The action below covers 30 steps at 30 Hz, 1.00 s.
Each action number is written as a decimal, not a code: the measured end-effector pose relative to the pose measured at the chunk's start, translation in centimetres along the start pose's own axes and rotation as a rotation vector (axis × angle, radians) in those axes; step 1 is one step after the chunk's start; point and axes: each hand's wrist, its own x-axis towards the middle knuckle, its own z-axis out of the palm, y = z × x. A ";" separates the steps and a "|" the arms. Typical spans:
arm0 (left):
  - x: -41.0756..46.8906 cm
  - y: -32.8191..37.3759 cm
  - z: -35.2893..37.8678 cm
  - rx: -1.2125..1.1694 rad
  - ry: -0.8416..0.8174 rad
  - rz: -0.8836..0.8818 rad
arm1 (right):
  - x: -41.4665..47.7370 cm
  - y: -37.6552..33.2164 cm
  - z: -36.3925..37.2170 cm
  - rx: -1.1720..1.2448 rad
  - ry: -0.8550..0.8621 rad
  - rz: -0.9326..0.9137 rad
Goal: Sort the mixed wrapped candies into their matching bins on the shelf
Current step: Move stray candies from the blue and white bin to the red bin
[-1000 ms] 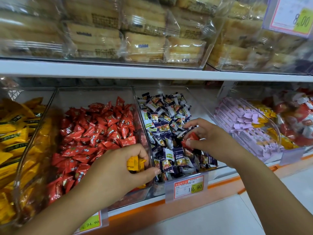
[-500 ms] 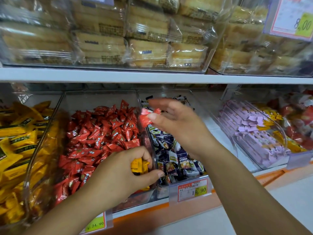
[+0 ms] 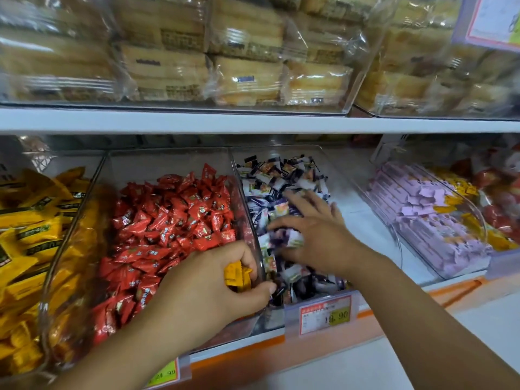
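the yellow candies [image 3: 237,277] are gripped in the curled left hand [image 3: 208,288] at the front right corner of the red candy bin [image 3: 168,164], against its clear side wall. the right hand [image 3: 318,237], fingers spread and blurred, rests on the purple-and-white candies [image 3: 284,175] next door, with bare shelf [image 3: 365,220] to its right. half a second ago it held a red candy higher up.

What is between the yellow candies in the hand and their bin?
The red candy bin lies between them, its clear wall next to the yellow bin. The left hand holds the yellow candies at the red bin's front right corner. Above the red heap nothing visible blocks the way.
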 end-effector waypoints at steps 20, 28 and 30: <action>0.0 0.3 -0.2 -0.024 -0.020 -0.026 | 0.6 -0.8 0.9 -0.094 -0.083 -0.043; 0.2 0.3 -0.2 -0.017 -0.012 -0.042 | -0.1 1.0 -1.5 0.065 0.055 0.039; 0.1 0.4 -0.2 -0.016 -0.015 -0.047 | -1.0 1.0 -2.7 0.067 0.046 0.073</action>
